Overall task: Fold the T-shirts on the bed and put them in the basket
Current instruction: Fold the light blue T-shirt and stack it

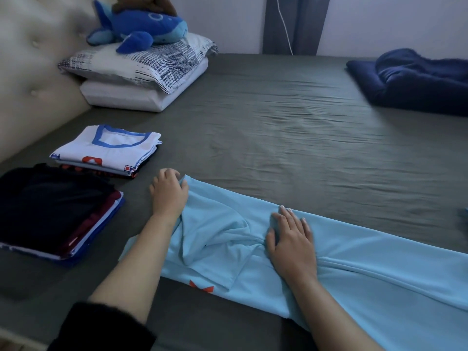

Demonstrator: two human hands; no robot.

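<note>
Light-blue T-shirt (354,262) on bed (278,122); left hand (168,192) pinches corner, right hand (291,239) presses flat.

A bedroom in a home. A wide bed (291,117) with a grey sheet fills the view, backed by a padded, buttoned headboard (33,72). Two stacked pillows (141,79) carry a blue plush whale (141,29), and a curtain (296,24) hangs against the wall behind.

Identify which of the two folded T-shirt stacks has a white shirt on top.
The stack of folded T-shirts nearer the pillows: its top shirt is white with a blue collar, while the closer stack is topped by a black one.
</note>
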